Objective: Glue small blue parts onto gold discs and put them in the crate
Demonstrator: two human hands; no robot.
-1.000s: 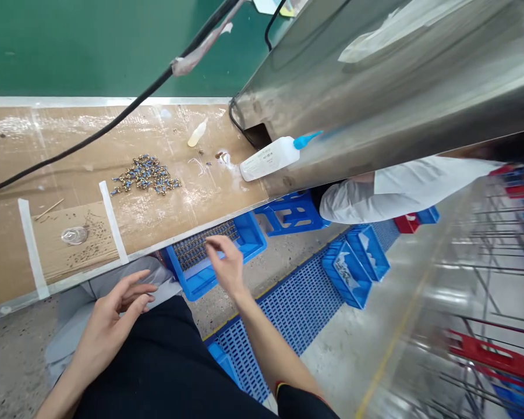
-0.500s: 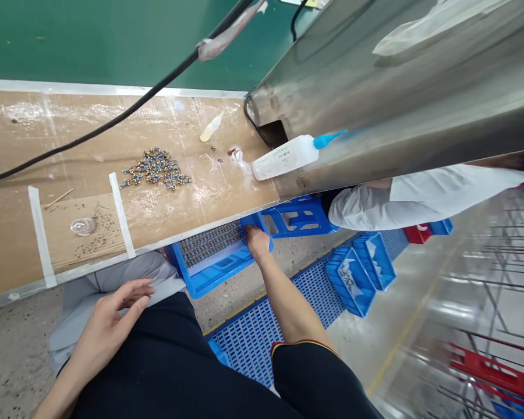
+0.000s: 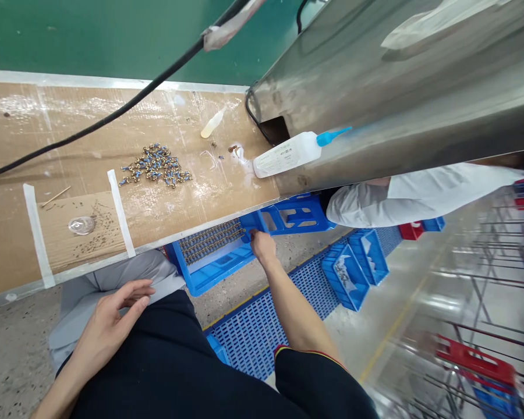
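Observation:
My right hand (image 3: 262,247) reaches down below the bench edge and is closed on the right rim of a blue plastic bin (image 3: 209,273) that holds rows of small brass and blue parts (image 3: 210,240). My left hand (image 3: 109,322) rests open on my lap, fingers loosely apart, holding nothing. On the cardboard-covered bench (image 3: 35,169) above lies a loose pile of small brass and blue parts (image 3: 156,166).
A white squeeze bottle with a blue nozzle (image 3: 293,153) lies against a steel machine housing (image 3: 397,93). A black cable (image 3: 113,113) crosses the bench. Another person's white sleeve (image 3: 402,195) shows under the housing. Blue crates (image 3: 353,265), a blue grid mat (image 3: 262,326) and red racks (image 3: 475,361) stand on the floor.
My right hand moved from above the bin's parts to the bin's right rim and closed on it. My left hand stayed on my lap.

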